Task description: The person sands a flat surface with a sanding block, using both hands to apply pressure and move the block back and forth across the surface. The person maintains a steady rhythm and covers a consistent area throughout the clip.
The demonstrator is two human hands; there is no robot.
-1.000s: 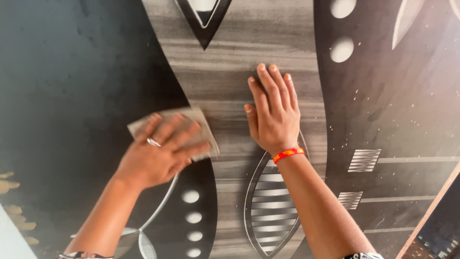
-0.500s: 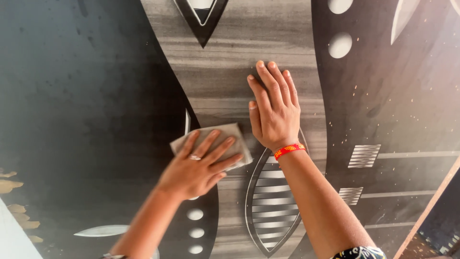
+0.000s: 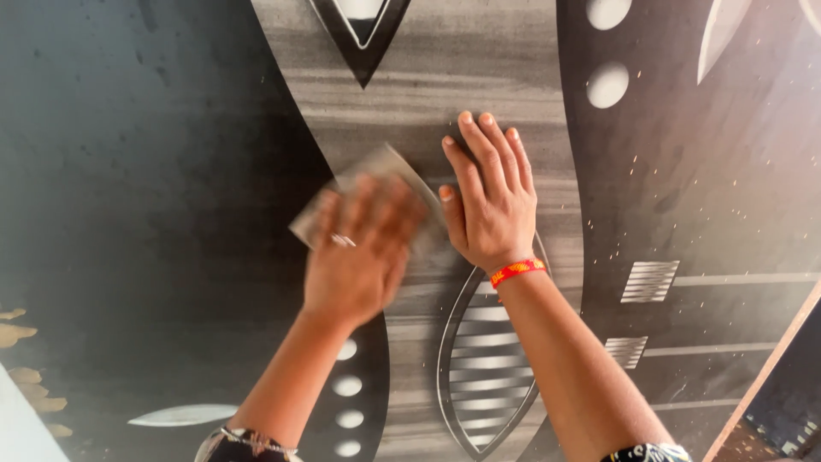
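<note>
A large dark panel with a grey wood-grain band and inlaid pale shapes fills the view. My left hand, blurred and wearing a ring, presses a grey-brown sheet of sandpaper flat on the grey band. My right hand lies flat on the band just right of the sandpaper, fingers together and pointing away, an orange-red band at its wrist. The two hands almost touch.
A leaf-shaped striped inlay lies under my right forearm. A dark triangle inlay sits at the top, pale round dots at upper right. The panel's edge runs diagonally at lower right.
My left hand has slid the sandpaper rightwards and away, from the dark area's border onto the grey band, close beside my right hand. The right hand has stayed in place.
</note>
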